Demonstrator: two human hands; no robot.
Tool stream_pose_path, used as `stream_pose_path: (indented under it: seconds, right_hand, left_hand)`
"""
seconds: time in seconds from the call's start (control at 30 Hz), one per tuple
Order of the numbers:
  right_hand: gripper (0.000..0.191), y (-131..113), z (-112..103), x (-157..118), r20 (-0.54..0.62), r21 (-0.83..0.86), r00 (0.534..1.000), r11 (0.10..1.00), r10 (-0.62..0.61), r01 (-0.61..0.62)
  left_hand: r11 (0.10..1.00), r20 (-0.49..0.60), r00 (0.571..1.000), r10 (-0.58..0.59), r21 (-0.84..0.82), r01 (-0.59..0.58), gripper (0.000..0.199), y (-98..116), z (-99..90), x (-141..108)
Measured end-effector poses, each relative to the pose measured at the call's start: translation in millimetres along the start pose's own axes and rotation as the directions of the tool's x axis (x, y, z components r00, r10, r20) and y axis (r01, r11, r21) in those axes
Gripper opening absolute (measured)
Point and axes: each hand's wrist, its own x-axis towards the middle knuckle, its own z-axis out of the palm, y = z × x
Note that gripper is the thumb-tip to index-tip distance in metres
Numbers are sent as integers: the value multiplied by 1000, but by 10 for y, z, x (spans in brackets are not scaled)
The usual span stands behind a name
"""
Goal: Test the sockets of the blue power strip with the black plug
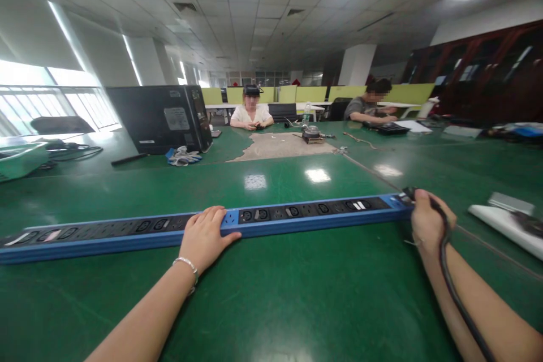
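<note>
A long blue power strip (305, 230) with a row of black sockets lies across the green table. My left hand (206, 237) grips it near the middle, fingers over the top and thumb along the front side. At the strip's right end, my right hand (430, 220) is closed around a black plug (409, 194), which is against or very near the end socket; whether it is seated I cannot tell. From this hand a black cord (450, 283) runs down over the right forearm and out of view.
A black computer case (156, 119) stands at the back left, with gloves (183, 155) in front. A green basket (23, 159) is far left. A white object (509, 229) lies at right. Across the table sit two people (252, 110), near a bottle (306, 113).
</note>
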Motion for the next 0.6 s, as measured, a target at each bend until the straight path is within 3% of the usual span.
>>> stream_pose_path:
  seconds: [0.1, 0.3, 0.43, 0.6]
  right_hand:
    - [55, 2, -91, 70, -51, 36, 992, 993, 112, -110]
    - [52, 79, -121, 103, 66, -1, 988, 990, 139, -139]
    - [47, -13, -103, 69, 181, -61, 981, 996, 75, -65]
    - [40, -30, -54, 72, 232, -127, 972, 991, -19, 49]
  left_hand:
    - [1000, 17, 1000, 2, 17, -2, 51, -19, 5, 12]
    - [999, 28, 1000, 1, 42, -2, 52, -37, 24, 10]
    - [998, 25, 1000, 3, 65, -4, 53, -30, 23, 7]
    - [999, 19, 1000, 9, 51, -10, 53, -25, 13, 10]
